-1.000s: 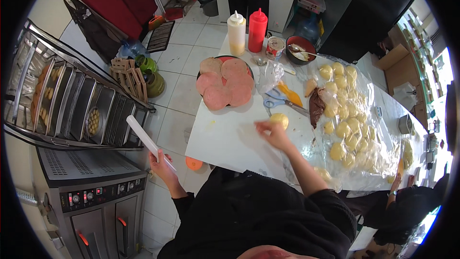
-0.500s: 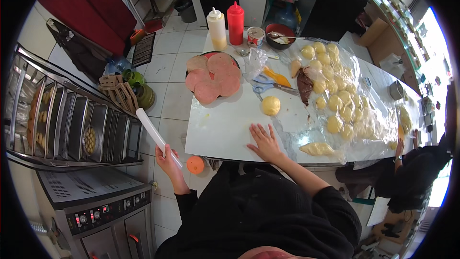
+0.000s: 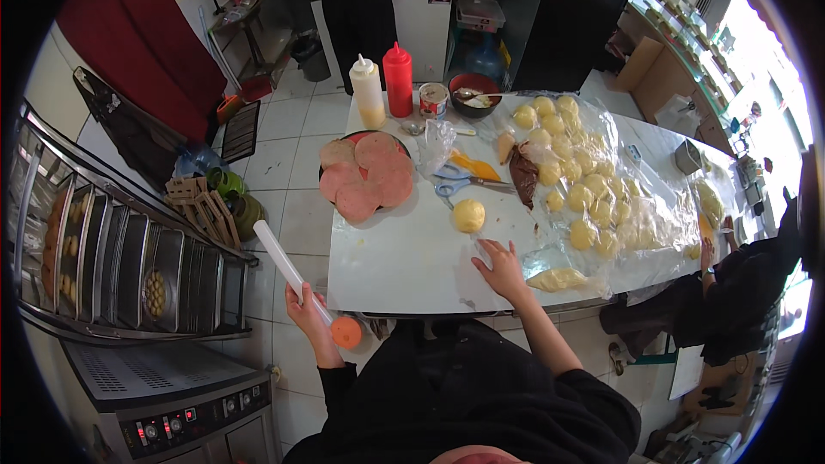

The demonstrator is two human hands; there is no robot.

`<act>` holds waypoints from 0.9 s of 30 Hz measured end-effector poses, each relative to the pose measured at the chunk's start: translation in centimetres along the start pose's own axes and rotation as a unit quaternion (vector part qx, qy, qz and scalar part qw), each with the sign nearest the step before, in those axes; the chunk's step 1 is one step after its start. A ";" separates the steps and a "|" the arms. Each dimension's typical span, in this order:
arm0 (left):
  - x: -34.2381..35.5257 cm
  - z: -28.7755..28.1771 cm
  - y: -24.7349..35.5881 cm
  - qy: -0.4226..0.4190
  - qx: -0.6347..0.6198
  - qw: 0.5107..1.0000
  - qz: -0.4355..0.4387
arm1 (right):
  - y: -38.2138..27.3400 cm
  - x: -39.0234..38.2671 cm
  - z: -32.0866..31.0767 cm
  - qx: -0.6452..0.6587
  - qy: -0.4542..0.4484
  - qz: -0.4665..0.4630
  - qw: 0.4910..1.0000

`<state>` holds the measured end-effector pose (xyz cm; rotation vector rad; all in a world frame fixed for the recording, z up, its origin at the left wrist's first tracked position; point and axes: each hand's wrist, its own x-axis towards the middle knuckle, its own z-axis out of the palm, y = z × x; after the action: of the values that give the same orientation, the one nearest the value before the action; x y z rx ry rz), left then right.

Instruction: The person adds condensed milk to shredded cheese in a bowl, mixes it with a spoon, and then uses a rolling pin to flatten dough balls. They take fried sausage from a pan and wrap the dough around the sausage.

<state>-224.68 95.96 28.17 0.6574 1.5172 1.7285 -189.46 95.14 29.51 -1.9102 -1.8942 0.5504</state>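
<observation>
My left hand (image 3: 308,316) is closed around a long white rolling pin (image 3: 288,263), which it holds off the table's left edge, slanting up and away. My right hand (image 3: 501,270) is open, fingers spread, at the table's near part; whether it rests on the surface I cannot tell. Just beyond its fingertips sits a single ball of yellow dough (image 3: 469,216). Behind that ball lie scissors with blue handles (image 3: 454,179) and a yellow-orange tool (image 3: 474,165). To the right of the hand is a bag of pale filling (image 3: 557,280).
Round pink meat slices (image 3: 364,174) cover a dark plate. Behind stand a white squeeze bottle (image 3: 367,94), a red one (image 3: 399,82), a can (image 3: 433,101) and a bowl (image 3: 475,94). Plastic-covered dough balls (image 3: 583,198) fill the right side. A tray rack (image 3: 129,249) stands left; co-workers are nearby.
My right hand has shifted right and nearer the dough ball. The rolling pin stays in my left hand. The whole view has tilted, showing more of the far side.
</observation>
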 end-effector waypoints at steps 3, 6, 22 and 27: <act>0.2 0.4 -0.1 0.001 0.000 1.000 -0.008 | -0.5 0.4 -0.9 0.023 0.031 -0.006 0.999; 0.5 1.1 0.0 -0.002 0.008 1.000 -0.007 | -0.9 0.6 -1.0 0.016 0.038 -0.017 0.999; 3.1 3.4 -0.3 0.038 0.014 0.998 0.046 | 0.1 9.1 -7.8 0.038 0.103 -0.111 0.988; 4.9 5.0 0.5 0.053 -0.013 0.996 0.074 | -2.4 18.8 -14.5 -0.028 0.193 -0.184 0.963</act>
<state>-223.83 102.90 29.05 0.6894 1.5479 1.9186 -183.60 113.88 43.02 -1.5025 -1.9402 0.0057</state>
